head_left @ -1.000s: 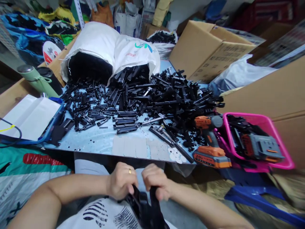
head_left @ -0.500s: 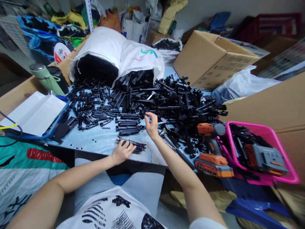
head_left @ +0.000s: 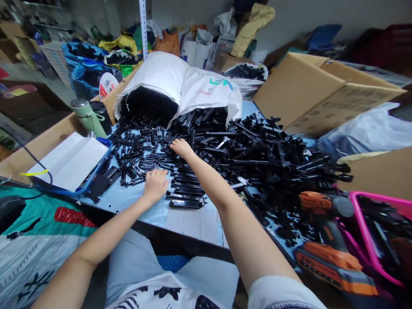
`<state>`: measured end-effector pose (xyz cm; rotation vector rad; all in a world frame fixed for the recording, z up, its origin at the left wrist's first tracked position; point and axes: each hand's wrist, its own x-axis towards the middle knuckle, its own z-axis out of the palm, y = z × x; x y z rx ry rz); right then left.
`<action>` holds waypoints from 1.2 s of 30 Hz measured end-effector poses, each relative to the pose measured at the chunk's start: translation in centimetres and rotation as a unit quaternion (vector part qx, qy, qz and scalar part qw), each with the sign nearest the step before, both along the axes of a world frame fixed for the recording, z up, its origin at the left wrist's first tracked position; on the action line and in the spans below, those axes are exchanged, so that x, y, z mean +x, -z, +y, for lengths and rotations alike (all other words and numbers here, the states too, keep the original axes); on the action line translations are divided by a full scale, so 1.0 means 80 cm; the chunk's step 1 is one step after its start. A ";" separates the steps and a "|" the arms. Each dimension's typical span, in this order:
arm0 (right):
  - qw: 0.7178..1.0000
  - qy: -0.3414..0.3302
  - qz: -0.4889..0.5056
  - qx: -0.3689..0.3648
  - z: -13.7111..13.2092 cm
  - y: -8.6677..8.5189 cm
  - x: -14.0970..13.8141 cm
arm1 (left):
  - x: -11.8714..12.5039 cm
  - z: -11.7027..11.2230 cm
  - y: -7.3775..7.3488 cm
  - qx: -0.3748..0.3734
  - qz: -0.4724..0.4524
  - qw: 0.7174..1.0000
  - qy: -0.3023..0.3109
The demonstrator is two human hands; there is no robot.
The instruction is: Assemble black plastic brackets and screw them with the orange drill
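Note:
My left hand (head_left: 155, 184) rests palm down on the blue table (head_left: 128, 199), fingers curled over small black plastic parts at the left end of a row of long black bars (head_left: 186, 195). What it grips is hidden under the hand. My right hand (head_left: 180, 147) reaches further back into the big heap of black plastic parts (head_left: 251, 150), fingers bent down among them near the mouth of a white sack (head_left: 180, 86) that spills more parts.
An orange cordless drill (head_left: 325, 240) lies at the table's right corner beside a pink basket (head_left: 380, 240). A green flask (head_left: 85, 118) and white folded paper (head_left: 69, 161) sit at the left. Cardboard boxes (head_left: 318, 94) stand behind right.
Both hands came up from my lap onto the table, set a black piece among the row of bars, then reached further back. The view swung left and forward.

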<state>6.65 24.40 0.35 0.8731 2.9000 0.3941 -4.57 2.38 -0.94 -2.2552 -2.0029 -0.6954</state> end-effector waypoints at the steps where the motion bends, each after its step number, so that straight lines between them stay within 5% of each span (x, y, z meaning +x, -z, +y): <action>1: 1.000 -0.005 -0.002 0.000 0.003 0.001 -0.001 | -0.020 0.020 -0.001 -0.018 -0.003 0.999 -0.051; 3: 1.000 -0.017 -0.011 0.000 0.005 0.002 0.001 | -0.056 0.060 -0.001 -0.055 0.012 0.993 -0.105; 8: 0.999 -0.042 -0.012 -0.028 -0.002 -0.004 0.018 | -0.097 0.134 0.006 -0.166 0.088 0.979 -0.079; 12: 0.973 -0.018 0.202 -0.112 -0.015 -0.025 0.036 | -0.102 0.149 0.004 -0.174 0.092 0.976 -0.088; 14: 0.896 0.036 0.402 -0.184 -0.032 -0.038 0.045 | -0.104 0.146 0.001 -0.165 0.091 0.978 -0.091; 16: 0.764 0.091 0.565 -0.297 -0.059 -0.051 0.057 | -0.105 0.139 -0.001 -0.155 0.089 0.980 -0.092; 19: 0.563 0.141 0.653 -0.486 -0.116 -0.063 0.083 | -0.109 0.125 -0.004 -0.106 0.055 0.988 -0.098; 21: 0.486 0.160 0.664 -0.545 -0.160 -0.064 0.108 | -0.112 0.113 -0.006 -0.024 -0.032 0.994 -0.104; 22: 0.473 0.165 0.669 -0.549 -0.183 -0.060 0.122 | -0.113 0.106 -0.007 0.032 -0.101 0.989 -0.103; 27: 0.524 0.157 0.687 -0.478 -0.295 -0.013 0.177 | -0.087 0.055 -0.015 0.220 -0.341 0.912 -0.059; 30: 0.469 0.154 0.720 -0.487 -0.347 0.025 0.191 | -0.042 0.006 -0.022 0.184 -0.350 0.918 -0.022; 32: 0.462 0.165 0.717 -0.495 -0.370 0.042 0.205 | -0.007 -0.030 -0.026 0.117 -0.328 0.937 0.033; 34: 0.519 0.197 0.681 -0.478 -0.385 0.050 0.234 | 0.023 -0.063 -0.028 0.051 -0.288 0.952 0.089; 36: 0.618 0.241 0.614 -0.428 -0.393 0.049 0.276 | 0.043 -0.090 -0.027 -0.009 -0.258 0.958 0.123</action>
